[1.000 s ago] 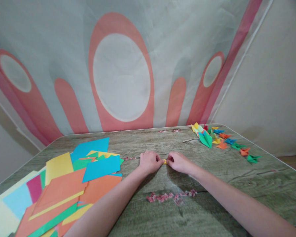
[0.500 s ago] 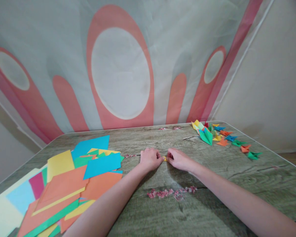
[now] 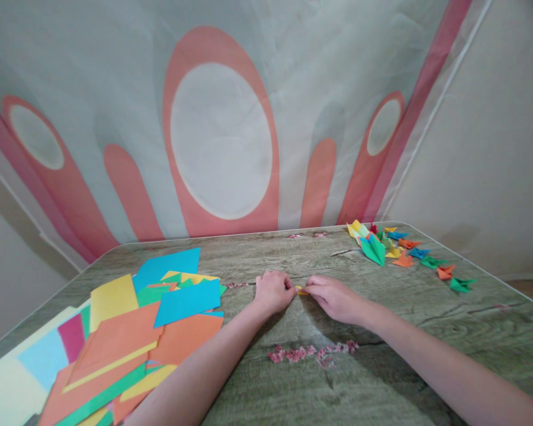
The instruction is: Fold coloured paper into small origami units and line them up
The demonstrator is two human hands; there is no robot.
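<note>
My left hand (image 3: 273,291) and my right hand (image 3: 332,296) meet at the middle of the wood-grain table (image 3: 448,331). Both pinch a small folded piece of yellow paper (image 3: 300,290), which lies low against the tabletop between their fingertips. The left hand's fingers are curled round its left end. The right hand's thumb and forefinger press on its right end. Most of the piece is hidden by the fingers.
A loose pile of coloured paper sheets (image 3: 128,331) covers the table's left side. Several small folded paper figures (image 3: 404,254) lie at the far right corner. Pink flower prints (image 3: 313,354) mark the tabletop between my forearms. A patterned cloth (image 3: 222,130) hangs behind the table.
Both hands stay on the yellow piece; my right hand's fingers have stretched flatter over it. The camera view has shifted slightly.
</note>
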